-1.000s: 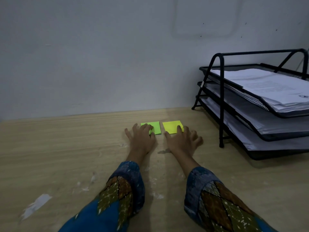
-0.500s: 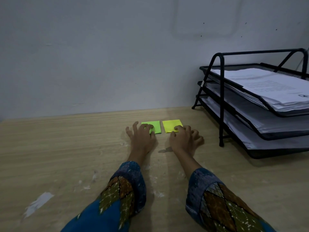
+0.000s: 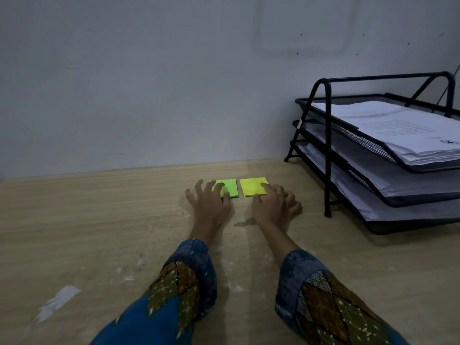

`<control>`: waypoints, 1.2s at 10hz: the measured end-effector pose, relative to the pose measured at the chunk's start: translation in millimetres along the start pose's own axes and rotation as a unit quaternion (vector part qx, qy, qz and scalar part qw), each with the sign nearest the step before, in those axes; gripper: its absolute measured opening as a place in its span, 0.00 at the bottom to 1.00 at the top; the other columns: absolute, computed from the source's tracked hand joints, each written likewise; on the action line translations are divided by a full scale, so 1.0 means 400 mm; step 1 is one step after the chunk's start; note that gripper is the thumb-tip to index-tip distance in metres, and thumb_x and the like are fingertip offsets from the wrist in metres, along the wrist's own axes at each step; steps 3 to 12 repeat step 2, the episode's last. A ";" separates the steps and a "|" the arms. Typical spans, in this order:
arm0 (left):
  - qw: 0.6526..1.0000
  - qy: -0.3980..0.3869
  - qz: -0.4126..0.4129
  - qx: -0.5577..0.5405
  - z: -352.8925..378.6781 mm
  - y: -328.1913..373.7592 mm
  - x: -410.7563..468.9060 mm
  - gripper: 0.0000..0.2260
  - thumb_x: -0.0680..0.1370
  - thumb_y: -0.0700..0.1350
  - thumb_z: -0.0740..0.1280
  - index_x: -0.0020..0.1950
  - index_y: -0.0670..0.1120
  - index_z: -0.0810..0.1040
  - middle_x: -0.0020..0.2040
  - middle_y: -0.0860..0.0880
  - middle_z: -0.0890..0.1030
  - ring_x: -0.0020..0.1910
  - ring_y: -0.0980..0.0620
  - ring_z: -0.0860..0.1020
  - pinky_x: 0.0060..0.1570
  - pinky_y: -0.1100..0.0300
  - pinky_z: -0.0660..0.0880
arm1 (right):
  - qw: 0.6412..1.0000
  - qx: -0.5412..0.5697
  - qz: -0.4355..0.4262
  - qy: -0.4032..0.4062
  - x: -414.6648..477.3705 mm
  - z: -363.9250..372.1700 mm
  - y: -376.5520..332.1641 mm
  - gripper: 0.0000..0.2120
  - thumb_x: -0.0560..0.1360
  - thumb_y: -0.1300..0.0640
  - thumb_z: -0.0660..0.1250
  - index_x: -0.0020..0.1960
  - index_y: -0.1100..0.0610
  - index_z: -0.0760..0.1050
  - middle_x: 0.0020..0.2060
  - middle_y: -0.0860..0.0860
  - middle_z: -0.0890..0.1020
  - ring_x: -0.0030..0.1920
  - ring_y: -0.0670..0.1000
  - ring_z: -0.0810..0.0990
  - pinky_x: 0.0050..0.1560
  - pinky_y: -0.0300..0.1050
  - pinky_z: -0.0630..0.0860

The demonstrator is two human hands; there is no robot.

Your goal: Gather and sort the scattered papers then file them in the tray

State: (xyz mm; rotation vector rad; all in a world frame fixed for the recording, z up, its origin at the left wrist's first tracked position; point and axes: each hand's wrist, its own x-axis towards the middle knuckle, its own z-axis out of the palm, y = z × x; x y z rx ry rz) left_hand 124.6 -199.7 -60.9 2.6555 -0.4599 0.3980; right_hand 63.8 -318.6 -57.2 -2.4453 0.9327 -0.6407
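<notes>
The near left corner of the green note pad (image 3: pixel 227 188) is covered by the fingers of the left hand (image 3: pixel 211 205), and the near right edge of the yellow note pad (image 3: pixel 253 186) is hidden under the right hand (image 3: pixel 275 209). The letter tray (image 3: pixel 327 150) is cut off by the right edge of the frame, its far ends unseen. The print on the top sheet (image 3: pixel 398 128) is too small to be read. Both sleeves are cropped at the bottom edge.

Blue sleeves (image 3: pixel 196 265), olive-orange diamond patterning
</notes>
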 end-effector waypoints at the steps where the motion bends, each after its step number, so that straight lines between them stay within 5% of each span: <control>1: 0.998 0.055 0.012 -0.014 -0.005 0.000 -0.009 0.22 0.75 0.54 0.51 0.63 0.47 0.74 0.65 0.49 0.74 0.69 0.43 0.64 0.66 0.41 0.52 | 0.996 0.078 0.019 0.025 -0.001 -0.019 -0.001 0.20 0.74 0.50 0.62 0.65 0.48 0.71 0.66 0.49 0.72 0.66 0.56 0.66 0.66 0.55 0.59; 2: 0.996 0.088 0.025 -0.013 0.001 -0.009 -0.036 0.24 0.72 0.53 0.50 0.56 0.44 0.79 0.56 0.47 0.81 0.60 0.41 0.73 0.59 0.40 0.63 | 0.992 0.112 0.042 0.031 -0.009 -0.030 0.025 0.19 0.73 0.55 0.62 0.64 0.55 0.71 0.65 0.55 0.73 0.63 0.58 0.70 0.65 0.52 0.63; 12: 0.996 0.088 0.025 -0.013 0.001 -0.009 -0.036 0.24 0.72 0.53 0.50 0.56 0.44 0.79 0.56 0.47 0.81 0.60 0.41 0.73 0.59 0.40 0.63 | 0.992 0.112 0.042 0.031 -0.009 -0.030 0.025 0.19 0.73 0.55 0.62 0.64 0.55 0.71 0.65 0.55 0.73 0.63 0.58 0.70 0.65 0.52 0.63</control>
